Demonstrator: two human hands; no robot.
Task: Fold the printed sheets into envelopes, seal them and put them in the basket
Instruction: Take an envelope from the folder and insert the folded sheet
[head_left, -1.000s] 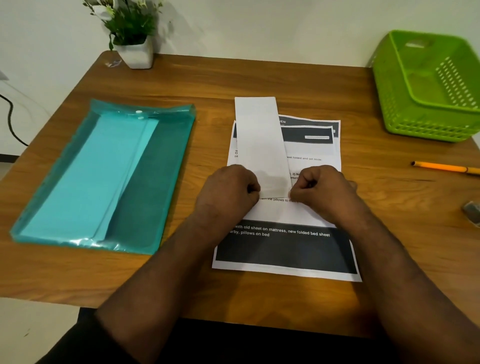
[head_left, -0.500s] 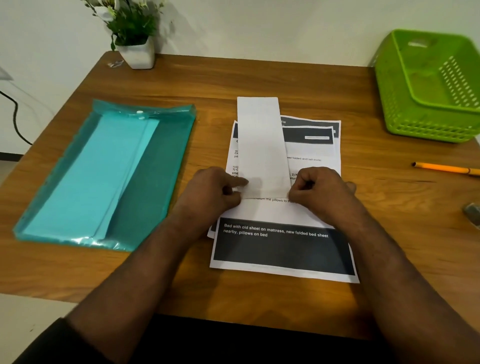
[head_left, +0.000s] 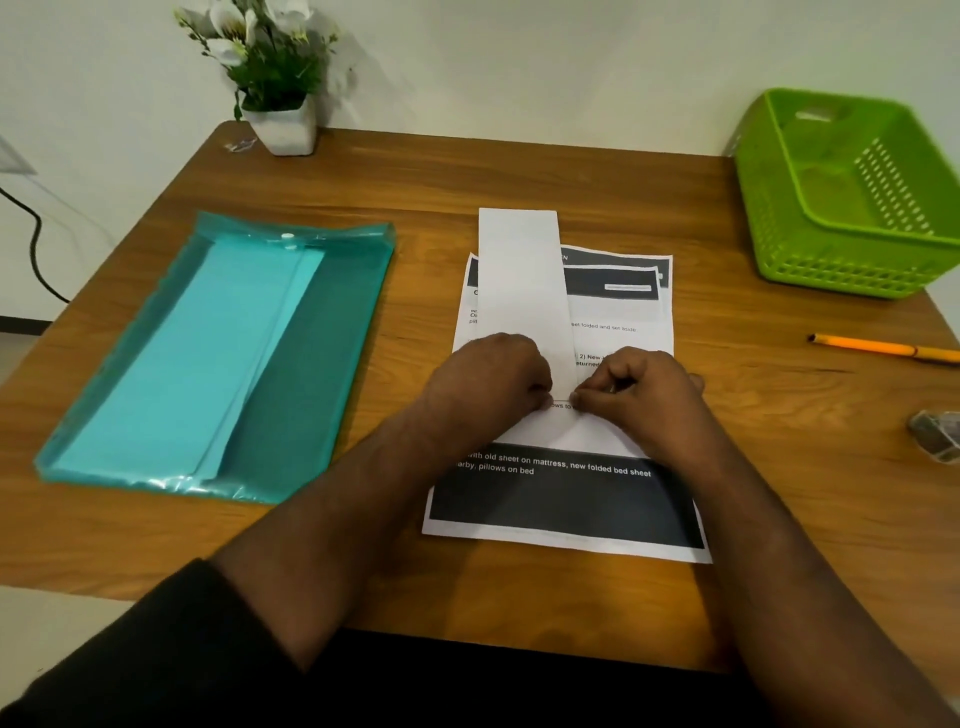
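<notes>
While both fists press on the near end of the folded white strip, the left hand and right hand hide that end, so I cannot tell if the curled fingers pinch the paper. This strip lies on the printed sheets, whose middle text is partly covered. At the far right the green basket is cut off by the frame, like the orange pen.
</notes>
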